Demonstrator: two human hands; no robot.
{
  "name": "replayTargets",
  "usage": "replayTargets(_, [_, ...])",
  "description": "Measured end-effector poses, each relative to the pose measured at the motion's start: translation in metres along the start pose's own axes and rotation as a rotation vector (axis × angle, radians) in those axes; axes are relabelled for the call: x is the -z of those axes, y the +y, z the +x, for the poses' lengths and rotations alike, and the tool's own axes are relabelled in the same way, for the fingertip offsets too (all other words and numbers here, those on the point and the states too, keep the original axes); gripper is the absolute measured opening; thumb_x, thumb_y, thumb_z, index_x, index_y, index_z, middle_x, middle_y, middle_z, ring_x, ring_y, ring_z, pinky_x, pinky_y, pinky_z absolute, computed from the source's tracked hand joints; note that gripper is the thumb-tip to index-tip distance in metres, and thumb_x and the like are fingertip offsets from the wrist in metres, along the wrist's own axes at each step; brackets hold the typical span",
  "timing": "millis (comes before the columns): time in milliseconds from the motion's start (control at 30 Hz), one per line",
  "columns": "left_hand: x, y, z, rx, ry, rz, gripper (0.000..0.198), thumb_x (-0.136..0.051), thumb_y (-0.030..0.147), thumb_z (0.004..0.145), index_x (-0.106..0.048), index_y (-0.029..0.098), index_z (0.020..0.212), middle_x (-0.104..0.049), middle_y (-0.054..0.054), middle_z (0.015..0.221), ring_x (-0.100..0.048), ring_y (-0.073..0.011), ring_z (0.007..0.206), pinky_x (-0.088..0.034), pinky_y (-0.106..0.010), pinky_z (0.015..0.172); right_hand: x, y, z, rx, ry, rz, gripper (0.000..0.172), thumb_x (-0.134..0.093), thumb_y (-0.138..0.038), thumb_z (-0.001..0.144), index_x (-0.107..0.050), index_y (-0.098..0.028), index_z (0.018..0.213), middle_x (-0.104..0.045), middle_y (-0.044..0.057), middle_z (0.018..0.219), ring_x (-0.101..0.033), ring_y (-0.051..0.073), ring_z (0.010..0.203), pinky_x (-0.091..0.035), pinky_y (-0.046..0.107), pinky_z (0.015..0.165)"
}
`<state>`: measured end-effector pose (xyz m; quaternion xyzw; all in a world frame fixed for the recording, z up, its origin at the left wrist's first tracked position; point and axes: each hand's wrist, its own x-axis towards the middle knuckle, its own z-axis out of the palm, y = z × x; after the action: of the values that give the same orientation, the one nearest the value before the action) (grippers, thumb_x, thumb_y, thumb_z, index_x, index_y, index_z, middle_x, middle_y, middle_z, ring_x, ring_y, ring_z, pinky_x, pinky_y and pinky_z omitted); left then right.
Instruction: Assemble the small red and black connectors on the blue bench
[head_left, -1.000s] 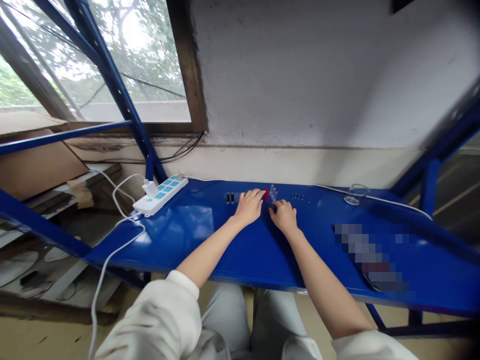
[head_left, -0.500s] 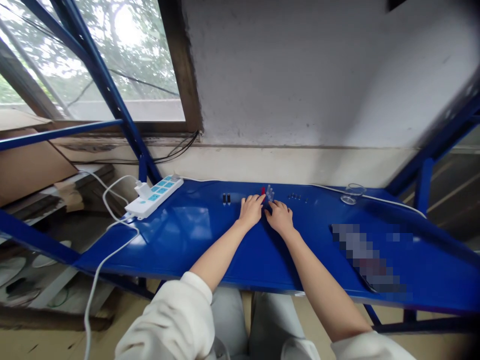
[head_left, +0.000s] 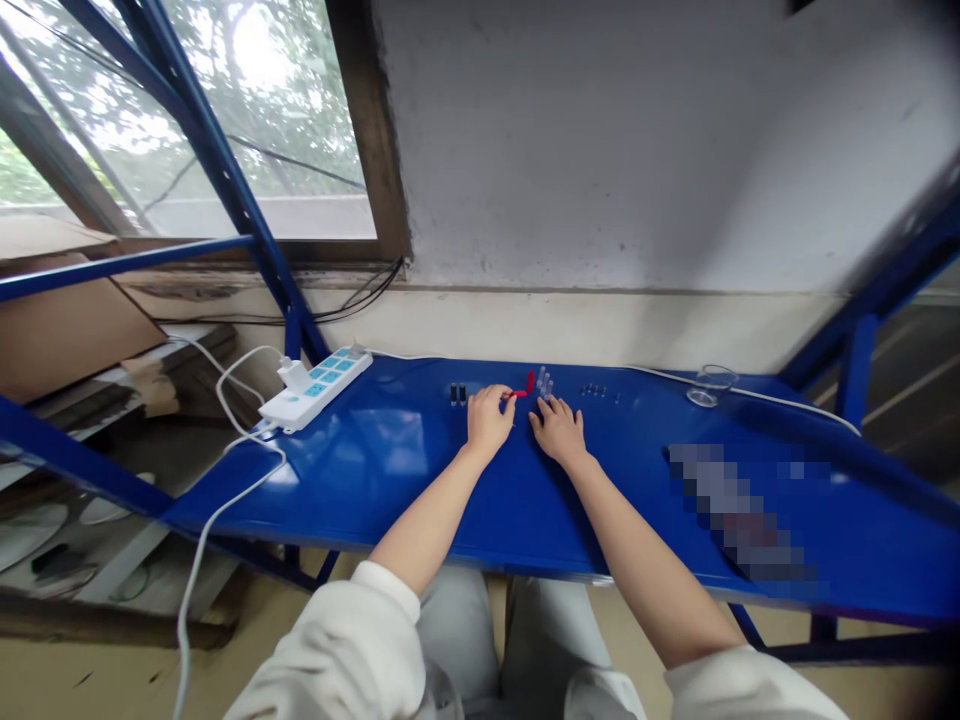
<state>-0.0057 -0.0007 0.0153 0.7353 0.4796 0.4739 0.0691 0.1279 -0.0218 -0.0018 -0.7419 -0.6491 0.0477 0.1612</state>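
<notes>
Okay, our left grip is closed narrow, with a small red piece pinched at the thumb and fingertips, over the blue surface toward its far side. We see a second red item just past that, near the clear tubes, which stand in a tight cluster.

Our right grip is palm down, fingers bent, tips just short of the tubes or touching them; we can't tell which. We also can't tell whether it holds anything.

Left of the left grip we have two black cylinders, side by side and upright. Right of the tubes: a short row of tiny parts, too small for us to identify. Farther right sits a clear round container, with a thin white cable running past it. Nearer us on that side is a pixelated item; can't tell what it is.

Far left end: white power strip, angled, one plug in it, thick white cord hanging off the side.
</notes>
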Motion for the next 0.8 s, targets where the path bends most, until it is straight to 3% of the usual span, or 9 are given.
replayTargets(133, [0.006,0.001,-0.003,0.135,0.114,-0.252,0.01,-0.052,0.025,0.078,-0.057,0.016,0.08,-0.062,-0.003,0.075,-0.056,-0.0117,0.067,-0.045,-0.026,0.068,-0.001,0.001,0.001,-0.007,-0.013,-0.002,0.052,-0.025,-0.04,0.088,-0.034,-0.016,0.133,-0.029,0.009,0.141,-0.019,0.024,0.13,-0.011,0.05,0.103])
replayTargets(267, [0.009,0.005,-0.005,0.279,0.144,-0.403,0.011,-0.055,0.025,0.075,-0.056,0.015,0.077,-0.06,-0.003,0.07,-0.055,-0.01,0.061,-0.047,-0.023,0.062,-0.003,0.002,0.003,-0.007,-0.026,0.004,0.053,-0.025,-0.041,0.088,-0.034,-0.016,0.134,-0.028,0.008,0.141,-0.019,0.024,0.13,-0.011,0.05,0.103])
replayTargets(533, [0.004,0.005,-0.01,0.274,0.079,-0.483,0.011,-0.055,0.026,0.073,-0.055,0.015,0.075,-0.056,-0.001,0.067,-0.053,-0.0093,0.058,-0.047,-0.021,0.053,-0.003,0.002,-0.002,0.039,0.023,0.06,0.048,-0.029,-0.038,0.088,-0.04,-0.016,0.129,-0.034,0.012,0.138,-0.024,0.026,0.128,-0.013,0.055,0.101])
replayTargets(667, [0.002,0.001,-0.009,0.362,0.068,-0.526,0.009,-0.057,0.023,0.071,-0.055,0.014,0.074,-0.056,-0.001,0.065,-0.053,-0.0092,0.056,-0.046,-0.021,0.053,-0.002,-0.003,-0.008,0.134,0.091,0.145,0.039,-0.032,-0.034,0.088,-0.047,-0.019,0.121,-0.044,0.012,0.13,-0.034,0.026,0.122,-0.018,0.058,0.097])
replayTargets(800, [-0.002,-0.007,-0.007,0.447,0.113,-0.566,0.009,-0.058,0.022,0.07,-0.057,0.014,0.074,-0.059,-0.002,0.066,-0.055,-0.0098,0.059,-0.046,-0.023,0.06,0.0,-0.008,-0.006,0.242,0.224,0.275,0.029,-0.036,-0.031,0.086,-0.055,-0.019,0.104,-0.057,0.012,0.108,-0.05,0.023,0.101,-0.035,0.049,0.088])
